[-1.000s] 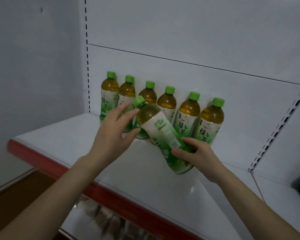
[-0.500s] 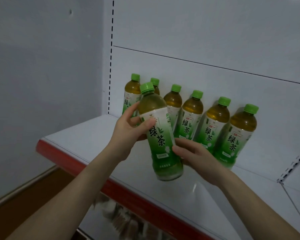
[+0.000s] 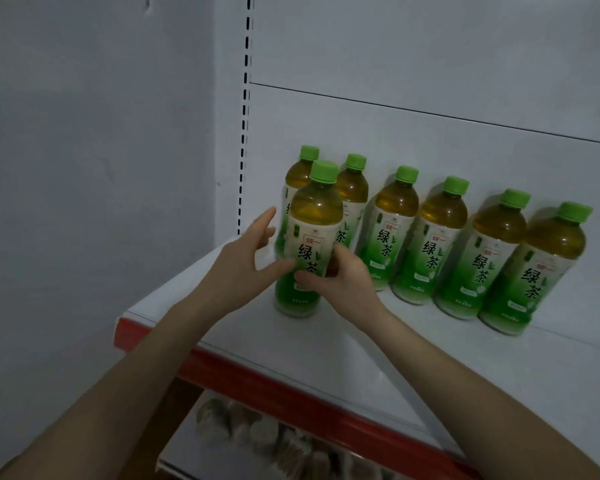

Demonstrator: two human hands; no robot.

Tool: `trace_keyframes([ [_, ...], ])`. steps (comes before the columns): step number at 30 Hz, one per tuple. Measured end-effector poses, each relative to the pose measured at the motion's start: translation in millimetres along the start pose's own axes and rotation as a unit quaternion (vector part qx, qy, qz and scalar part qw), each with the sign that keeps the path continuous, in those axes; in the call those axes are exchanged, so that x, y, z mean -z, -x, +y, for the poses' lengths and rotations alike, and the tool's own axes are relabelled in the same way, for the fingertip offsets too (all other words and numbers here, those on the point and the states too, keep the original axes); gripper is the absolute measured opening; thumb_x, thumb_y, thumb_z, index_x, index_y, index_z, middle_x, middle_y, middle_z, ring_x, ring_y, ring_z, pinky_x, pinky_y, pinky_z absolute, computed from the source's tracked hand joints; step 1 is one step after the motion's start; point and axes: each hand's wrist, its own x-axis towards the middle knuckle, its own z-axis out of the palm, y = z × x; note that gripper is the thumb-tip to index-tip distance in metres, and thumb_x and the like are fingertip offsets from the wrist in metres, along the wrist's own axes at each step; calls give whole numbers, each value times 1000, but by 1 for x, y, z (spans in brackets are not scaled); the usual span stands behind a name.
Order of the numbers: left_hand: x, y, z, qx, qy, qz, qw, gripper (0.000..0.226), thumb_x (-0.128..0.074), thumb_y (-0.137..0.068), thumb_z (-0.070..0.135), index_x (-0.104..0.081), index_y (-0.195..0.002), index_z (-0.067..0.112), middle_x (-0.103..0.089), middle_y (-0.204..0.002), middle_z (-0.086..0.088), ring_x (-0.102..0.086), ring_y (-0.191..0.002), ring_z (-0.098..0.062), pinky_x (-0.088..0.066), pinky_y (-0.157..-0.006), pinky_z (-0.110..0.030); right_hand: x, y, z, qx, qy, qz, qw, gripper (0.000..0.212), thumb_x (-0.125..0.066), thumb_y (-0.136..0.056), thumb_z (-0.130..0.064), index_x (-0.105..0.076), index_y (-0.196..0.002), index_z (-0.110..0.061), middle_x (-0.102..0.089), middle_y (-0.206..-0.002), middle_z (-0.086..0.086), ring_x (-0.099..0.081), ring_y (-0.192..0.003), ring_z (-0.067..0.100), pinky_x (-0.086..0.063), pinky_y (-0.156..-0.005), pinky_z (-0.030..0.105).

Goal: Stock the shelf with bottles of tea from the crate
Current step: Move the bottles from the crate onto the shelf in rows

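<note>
A green-capped tea bottle [image 3: 313, 216] stands upright on the white shelf [image 3: 361, 348], in front of the leftmost bottles of the back row. My right hand [image 3: 343, 282] wraps its lower label from the right. My left hand [image 3: 246, 265] is at the bottle's left side, thumb on the label and fingers spread apart. Behind it, several identical tea bottles [image 3: 440, 237] stand in a row against the back panel. The crate is out of view.
The shelf has a red front edge [image 3: 291, 407]. A plain wall [image 3: 84, 168] closes the left side beyond the slotted upright [image 3: 245, 116]. A lower shelf with blurred packaged goods [image 3: 274, 441] shows below.
The bottle went from tilted in both hands to upright and down onto the shelf at the left, in front of the row. My left fingers have spread apart from it.
</note>
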Motion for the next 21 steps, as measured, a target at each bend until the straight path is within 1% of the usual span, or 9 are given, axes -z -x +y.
trace_keyframes([
  [1, 6, 2, -11, 13, -92, -22, 995, 75, -63, -82, 35, -21, -144, 26, -40, -144, 1, -41, -128, -13, -32, -104, -29, -6, -7, 0, -4, 1, 10, 1000, 46, -73, -74, -12, -54, -116, -9, -63, -112, 2, -57, -98, 11, -48, -71, 10],
  [3, 13, 5, -30, 37, -234, -99, 966, 75, -58, -83, 45, -22, -144, 21, -30, -150, -1, -31, -135, -16, -25, -108, -29, -16, -20, 0, -23, 4, 30, 999, 46, -73, -75, -13, -54, -116, -7, -63, -118, 7, -56, -98, 11, -48, -75, 15],
  [4, 15, 5, -37, 48, -278, -142, 949, 76, -55, -83, 50, -22, -145, 21, -28, -151, -1, -29, -136, -16, -23, -110, -31, -20, -26, 1, -31, 8, 36, 999, 47, -73, -75, -13, -54, -117, -7, -62, -120, 7, -57, -101, 13, -49, -78, 20],
  [6, 15, 5, -46, 71, -325, -205, 921, 75, -50, -83, 58, -24, -143, 22, -27, -151, -2, -28, -137, -18, -22, -111, -38, -27, -37, 1, -44, 16, 41, 998, 49, -73, -75, -15, -53, -119, -7, -61, -123, 8, -57, -110, 19, -48, -86, 27],
  [8, 14, 5, -51, 90, -333, -230, 910, 73, -47, -82, 62, -28, -141, 23, -30, -149, -3, -29, -135, -20, -21, -110, -42, -33, -45, 0, -53, 19, 41, 998, 51, -72, -76, -15, -51, -122, -6, -60, -125, 8, -56, -114, 22, -47, -88, 28],
  [11, 13, 6, -57, 94, -334, -233, 908, 69, -44, -82, 64, -35, -138, 25, -33, -147, -3, -30, -134, -21, -23, -110, -44, -41, -52, -1, -56, 21, 41, 997, 51, -71, -77, -14, -50, -122, -6, -59, -127, 9, -55, -116, 23, -45, -88, 26],
  [13, 13, 6, -59, 87, -339, -232, 907, 68, -42, -82, 64, -35, -138, 26, -33, -147, -3, -29, -135, -21, -23, -110, -46, -45, -57, -2, -62, 18, 37, 997, 51, -70, -78, -13, -49, -123, -6, -58, -128, 9, -54, -117, 23, -44, -88, 25],
  [17, 12, 6, -62, 84, -342, -236, 906, 67, -41, -83, 64, -34, -138, 26, -30, -148, -3, -24, -137, -23, -20, -111, -47, -50, -63, 0, -76, 11, 33, 996, 52, -69, -79, -14, -47, -125, -6, -55, -131, 9, -52, -121, 24, -43, -91, 28],
  [21, 12, 6, -64, 80, -338, -239, 907, 67, -41, -83, 63, -34, -138, 26, -28, -149, -3, -22, -138, -22, -18, -110, -49, -53, -67, 2, -77, 29, 44, 996, 51, -68, -81, -15, -46, -126, -6, -54, -132, 10, -51, -122, 24, -44, -95, 31],
])
